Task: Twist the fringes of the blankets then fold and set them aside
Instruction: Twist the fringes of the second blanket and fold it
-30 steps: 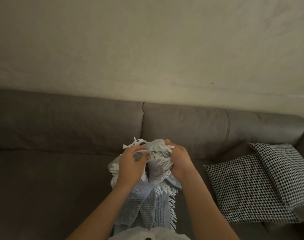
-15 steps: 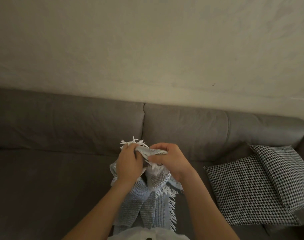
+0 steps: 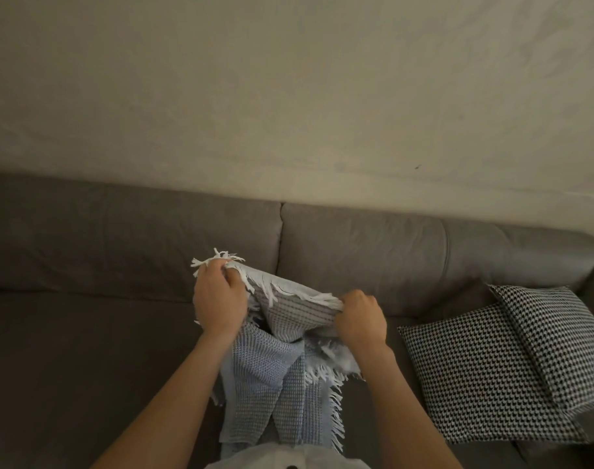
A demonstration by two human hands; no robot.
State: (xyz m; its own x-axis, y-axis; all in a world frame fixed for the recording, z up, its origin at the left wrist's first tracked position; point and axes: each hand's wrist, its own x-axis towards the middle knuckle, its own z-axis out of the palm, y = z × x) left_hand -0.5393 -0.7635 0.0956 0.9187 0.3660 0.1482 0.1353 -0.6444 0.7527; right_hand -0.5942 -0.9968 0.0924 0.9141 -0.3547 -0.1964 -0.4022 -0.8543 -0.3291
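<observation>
Both hands, left (image 3: pixel 220 301) & right (image 3: pixel 359 316), fisted on pale blue waffle-weave blanket (image 3: pixel 271 370) w/ white fringe (image 3: pixel 322 296), above grey fabric sofa (image 3: pixel 85 333); fringe-twisting step, next needs pinching one tassel.

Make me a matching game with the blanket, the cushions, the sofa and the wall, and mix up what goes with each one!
Things:
1. blanket
2. cushions
3. sofa
4. wall

Descriptions:
A. black-and-white check, on the seat at the right
B. plain and pale, behind the sofa back
C. pale blue with white fringe, held in both hands
D. grey, with a seam down its back

Pairs: 1-C, 2-A, 3-D, 4-B

The left hand and right hand each have a grip on the blanket's fringed edge.
</observation>
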